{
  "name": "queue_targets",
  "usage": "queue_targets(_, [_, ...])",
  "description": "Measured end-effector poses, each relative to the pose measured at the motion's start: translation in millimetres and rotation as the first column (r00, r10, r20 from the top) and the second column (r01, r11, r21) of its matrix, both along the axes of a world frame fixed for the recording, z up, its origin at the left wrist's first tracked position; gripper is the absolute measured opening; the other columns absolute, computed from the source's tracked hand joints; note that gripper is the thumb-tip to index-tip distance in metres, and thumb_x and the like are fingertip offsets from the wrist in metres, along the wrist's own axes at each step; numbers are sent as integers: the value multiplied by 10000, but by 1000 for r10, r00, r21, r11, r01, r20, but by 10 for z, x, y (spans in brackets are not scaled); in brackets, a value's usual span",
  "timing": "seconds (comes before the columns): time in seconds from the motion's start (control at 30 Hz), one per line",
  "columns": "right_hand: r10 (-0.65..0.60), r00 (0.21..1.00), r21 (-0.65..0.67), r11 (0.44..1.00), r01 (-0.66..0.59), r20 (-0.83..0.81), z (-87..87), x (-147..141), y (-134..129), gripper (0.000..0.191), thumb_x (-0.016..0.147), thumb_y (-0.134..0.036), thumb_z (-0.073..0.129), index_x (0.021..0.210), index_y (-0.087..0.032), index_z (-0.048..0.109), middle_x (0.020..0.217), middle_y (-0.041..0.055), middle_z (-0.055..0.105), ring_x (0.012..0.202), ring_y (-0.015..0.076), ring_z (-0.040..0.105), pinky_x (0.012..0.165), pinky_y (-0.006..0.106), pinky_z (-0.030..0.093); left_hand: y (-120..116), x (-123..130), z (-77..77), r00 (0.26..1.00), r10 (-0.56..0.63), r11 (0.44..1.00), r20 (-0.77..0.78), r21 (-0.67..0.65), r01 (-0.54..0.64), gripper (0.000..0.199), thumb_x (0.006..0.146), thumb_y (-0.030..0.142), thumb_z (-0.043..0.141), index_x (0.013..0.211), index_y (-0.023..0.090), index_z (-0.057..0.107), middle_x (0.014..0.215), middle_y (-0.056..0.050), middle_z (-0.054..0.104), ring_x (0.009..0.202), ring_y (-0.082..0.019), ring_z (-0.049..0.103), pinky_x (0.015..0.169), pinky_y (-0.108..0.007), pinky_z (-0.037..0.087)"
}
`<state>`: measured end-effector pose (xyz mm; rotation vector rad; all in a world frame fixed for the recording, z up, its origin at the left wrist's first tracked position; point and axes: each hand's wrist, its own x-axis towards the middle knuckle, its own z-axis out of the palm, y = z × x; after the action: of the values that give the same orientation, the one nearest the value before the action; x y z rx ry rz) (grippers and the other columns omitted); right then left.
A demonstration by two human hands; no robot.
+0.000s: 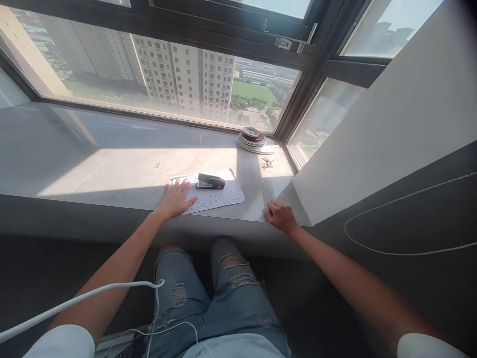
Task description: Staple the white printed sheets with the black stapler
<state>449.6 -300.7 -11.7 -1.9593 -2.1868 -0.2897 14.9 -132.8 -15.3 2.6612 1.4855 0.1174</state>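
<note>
Papers (219, 200): flat on the windowsill (122, 171), along its near edge and toward its right end; covered in rows of small print; hard to count the sheets.
Stapler (210, 182): black, with a touch of red at the right end; on top of the papers, nearer their far edge, lying lengthwise from left to right.
Left hand (174, 200): grip spread wide, palm down across the papers' left edge, holding nothing; just beside the stapler, apparently not touching it.
Right hand (281, 217): grip curled closed, resting on the windowsill's near edge close to its near right corner, apart from the papers; impossible to tell whether anything is inside.
Steadying the papers: best done with a flat palm and even, light pressure, so as to avoid creasing or dragging; wise to keep the sheets from slipping over the windowsill's near edge, and to avoid nudging the stapler.
Dishes (252, 139): apparently a stack of round, shallow pieces, at the windowsill's far right corner beside the window frame (302, 94); darker toward the top; too small to make out any contents.
Keys (267, 162): probably that, a small metal cluster just on the near side of the dishes; in no visible container.
</note>
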Motion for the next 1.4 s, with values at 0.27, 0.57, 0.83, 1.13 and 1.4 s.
queue_targets(0.27, [14, 1000, -23, 1000, -13, 24, 21, -16, 5, 211, 959, -196, 446, 793, -175, 575, 844, 65, 637, 747, 168, 485, 639, 339, 148, 29, 53, -49, 1000, -2, 999, 26, -50, 3, 880, 1055, 724, 268, 1748, 183, 228, 1828, -128, 113, 1685, -406, 36, 1329, -647, 50])
queue_targets(0.57, [61, 997, -37, 997, -62, -40, -28, 0, 33, 199, 980, -199, 459, 812, -184, 563, 848, 56, 629, 722, 162, 486, 638, 329, 153, 63, 151, 84, 1000, -25, 992, -12, -122, 23, 842, 1067, 707, 262, 1760, 236, 177, 1831, -95, 71, 1689, -393, -1, 1316, -696, 28])
queue_targets(0.83, [36, 992, -71, 996, -44, -120, -2, 1, 49, 228, 1000, -220, 464, 774, -200, 482, 774, 8, 544, 642, 130, 394, 617, 306, 155, 58, 256, 152, 998, -58, 989, 9, -134, 58, 861, 1060, 723, 253, 1760, 227, 182, 1832, -77, 54, 1692, -370, -22, 1344, -614, 10])
queue_targets(1.13, [46, 985, -58, 997, -56, -165, -10, -22, 69, 233, 1005, -200, 495, 772, -193, 489, 782, 3, 564, 690, 133, 462, 634, 305, 158, 182, 159, 242, 998, 24, 997, 53, -72, -20, 662, 1060, 631, 396, 1661, 359, 439, 1758, -30, 377, 1633, -307, 313, 1321, -513, 247])
queue_targets(1.4, [21, 987, -57, 998, -31, -161, -66, -10, 82, 202, 996, -194, 492, 799, -194, 538, 818, 10, 596, 714, 146, 510, 638, 305, 154, 870, -327, 264, 815, 543, 821, 204, 75, -566, 658, 1050, 440, 321, 1613, 153, 504, 1697, -228, 404, 1538, -428, 407, 1229, -598, 357])
